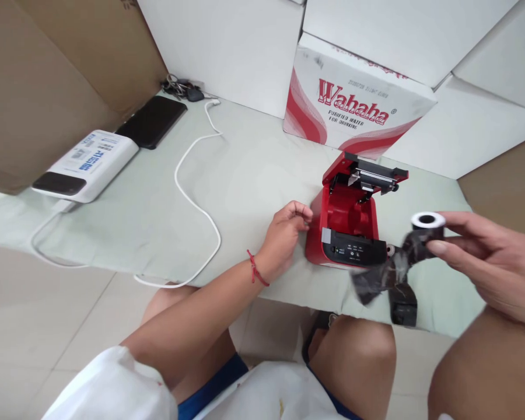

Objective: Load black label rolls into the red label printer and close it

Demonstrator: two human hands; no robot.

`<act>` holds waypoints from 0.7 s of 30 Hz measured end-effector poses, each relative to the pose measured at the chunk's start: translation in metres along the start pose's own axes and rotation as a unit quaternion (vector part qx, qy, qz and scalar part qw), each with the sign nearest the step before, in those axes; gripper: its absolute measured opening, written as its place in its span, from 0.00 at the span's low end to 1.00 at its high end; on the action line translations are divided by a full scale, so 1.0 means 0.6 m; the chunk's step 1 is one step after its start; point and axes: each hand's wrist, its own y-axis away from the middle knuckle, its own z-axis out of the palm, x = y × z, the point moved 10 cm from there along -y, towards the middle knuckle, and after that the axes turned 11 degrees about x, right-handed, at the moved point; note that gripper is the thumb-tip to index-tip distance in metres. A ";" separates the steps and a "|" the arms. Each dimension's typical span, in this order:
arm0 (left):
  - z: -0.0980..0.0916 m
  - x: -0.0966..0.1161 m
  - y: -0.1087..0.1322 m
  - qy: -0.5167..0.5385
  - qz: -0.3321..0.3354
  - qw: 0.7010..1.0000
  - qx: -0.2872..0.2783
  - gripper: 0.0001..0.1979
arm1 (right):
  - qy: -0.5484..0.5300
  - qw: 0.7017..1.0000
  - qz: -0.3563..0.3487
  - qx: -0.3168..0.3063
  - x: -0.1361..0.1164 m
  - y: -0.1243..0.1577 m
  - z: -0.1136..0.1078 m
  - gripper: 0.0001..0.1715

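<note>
A red label printer [317, 245] stands on the table with its lid [367, 172] raised, so its red inner bay shows. By the printer's left wall is my left hand [284, 236], its fingers curled in and the fingertips at or very near that wall. To the right of the printer, my right hand [476, 251] pinches a small paper roll [427, 221] between thumb and fingers. This roll has a white end, a dark core and a black outside. Dark, shiny film [376, 280] trails from it down and left, partly blurred, in front of the printer's corner.
Below the film, a black block-shaped object [403, 306] lies near the table's front edge. A white power bank [109, 157], a phone [155, 119] and keys [181, 87] lie at the left. A white cable [177, 175] curves over the tabletop. White boxes [227, 52] line the back.
</note>
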 end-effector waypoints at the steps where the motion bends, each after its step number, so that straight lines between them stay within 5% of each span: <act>1: 0.001 -0.003 0.000 -0.007 -0.004 1.000 -0.001 0.10 | -0.009 1.000 0.009 -0.024 0.026 0.009 -0.010 0.28; 5: 0.011 -0.012 0.006 -0.018 -0.019 0.999 -0.022 0.05 | 0.017 0.980 0.067 -0.184 0.107 0.048 0.039 0.30; 8: 0.014 -0.018 0.008 -0.026 -0.027 0.999 -0.026 0.05 | 0.019 0.966 0.116 -0.232 0.121 0.072 0.103 0.34; 11: 0.014 -0.021 0.008 -0.032 -0.031 0.999 -0.024 0.06 | 0.028 0.976 0.134 -0.172 0.126 0.072 0.119 0.35; 15: 0.010 -0.020 0.006 -0.036 -0.028 0.999 -0.015 0.04 | 0.130 0.980 0.135 -0.064 0.166 0.068 0.074 0.32; 21: 0.006 -0.017 0.007 -0.044 -0.026 0.999 -0.015 0.05 | 0.152 0.981 0.099 -0.069 0.198 0.078 0.091 0.26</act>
